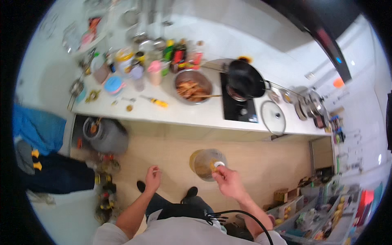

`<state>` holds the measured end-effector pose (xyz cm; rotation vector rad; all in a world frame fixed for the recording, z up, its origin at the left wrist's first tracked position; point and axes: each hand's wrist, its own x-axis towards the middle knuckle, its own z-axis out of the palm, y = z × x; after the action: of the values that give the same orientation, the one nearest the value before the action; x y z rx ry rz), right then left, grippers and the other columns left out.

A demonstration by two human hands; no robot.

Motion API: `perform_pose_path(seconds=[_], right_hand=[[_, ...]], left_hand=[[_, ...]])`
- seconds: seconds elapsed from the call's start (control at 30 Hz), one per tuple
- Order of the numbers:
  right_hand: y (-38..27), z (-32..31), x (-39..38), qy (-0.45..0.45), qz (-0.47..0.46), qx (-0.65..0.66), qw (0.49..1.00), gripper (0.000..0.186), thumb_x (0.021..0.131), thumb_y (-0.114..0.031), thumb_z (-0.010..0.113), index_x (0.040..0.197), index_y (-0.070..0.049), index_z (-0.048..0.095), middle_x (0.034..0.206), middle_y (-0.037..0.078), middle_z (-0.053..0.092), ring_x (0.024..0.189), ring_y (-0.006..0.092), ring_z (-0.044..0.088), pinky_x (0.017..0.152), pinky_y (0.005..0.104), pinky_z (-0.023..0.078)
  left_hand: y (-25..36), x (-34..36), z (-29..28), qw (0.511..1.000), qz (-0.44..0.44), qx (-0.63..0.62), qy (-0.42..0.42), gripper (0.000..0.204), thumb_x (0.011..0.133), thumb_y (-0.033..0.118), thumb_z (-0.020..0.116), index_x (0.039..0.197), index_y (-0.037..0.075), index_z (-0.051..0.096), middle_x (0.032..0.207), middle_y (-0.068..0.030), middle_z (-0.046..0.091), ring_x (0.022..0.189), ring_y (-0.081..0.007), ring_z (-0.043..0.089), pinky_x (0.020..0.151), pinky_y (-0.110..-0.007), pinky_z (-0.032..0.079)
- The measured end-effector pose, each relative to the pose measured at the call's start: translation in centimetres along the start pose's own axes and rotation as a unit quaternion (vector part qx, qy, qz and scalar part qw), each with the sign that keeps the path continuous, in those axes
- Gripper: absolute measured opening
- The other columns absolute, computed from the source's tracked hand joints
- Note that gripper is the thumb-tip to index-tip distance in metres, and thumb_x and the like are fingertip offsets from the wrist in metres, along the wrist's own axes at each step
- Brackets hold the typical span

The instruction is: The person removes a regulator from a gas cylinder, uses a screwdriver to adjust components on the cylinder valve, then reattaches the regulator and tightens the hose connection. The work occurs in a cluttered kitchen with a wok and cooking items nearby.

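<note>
My right hand [229,182] is closed around a small yellowish-brown item [214,166] with a white, round part, perhaps a lid; blur hides its exact kind. Just beyond it, lower down, is a round, see-through container [202,163] with a yellowish side, apparently standing on the floor. My left hand [152,179] hangs in front of my body with its fingers curled in. Something thin and pale shows at its fingertips, too small to name. Neither hand touches the counter.
Along the white counter [183,114] stand a steel bowl [207,83] of brownish food pieces with a wooden-handled utensil, a black wok [245,79] on a cooktop, a glass lid [267,118] and several bottles. A grey bin [108,139] stands below left; shelves [318,212] are at right.
</note>
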<state>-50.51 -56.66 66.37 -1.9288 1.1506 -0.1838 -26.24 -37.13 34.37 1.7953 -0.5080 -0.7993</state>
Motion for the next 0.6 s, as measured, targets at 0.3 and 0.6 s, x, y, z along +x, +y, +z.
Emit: perform_pose_path(seconds=[0.3,0.6], right_hand=[[1.7,-24.2,0.8,0.115,-0.021,0.035,0.993,0.024,0.098,-0.021,0.063,0.102,0.002,0.069,0.078,0.015,0.069,0.072,0.0251,0.065,0.067,0.0373,0.05],[4.3,-36.4,1.1,0.187,0.075,0.165,0.965,0.019,0.098,-0.013,0.062,0.09,0.004,0.069,0.07,-0.002,0.056,0.065,0.0052,0.046,0.057,0.0239,0.034]], left_hand=[[16.3,1.5,24.3,0.941,-0.205,-0.218,-0.158,0.043,0.106,0.026,0.053,0.143,0.006,0.044,0.127,-0.0107,0.061,0.121,-0.0259,0.062,0.098,-0.039,0.052],[26.8,19.3,34.5,0.982,0.099,-0.119,-0.106,0.028,0.109,0.025,0.052,0.124,0.004,0.063,0.108,-0.0019,0.068,0.095,-0.0111,0.06,0.086,-0.029,0.05]])
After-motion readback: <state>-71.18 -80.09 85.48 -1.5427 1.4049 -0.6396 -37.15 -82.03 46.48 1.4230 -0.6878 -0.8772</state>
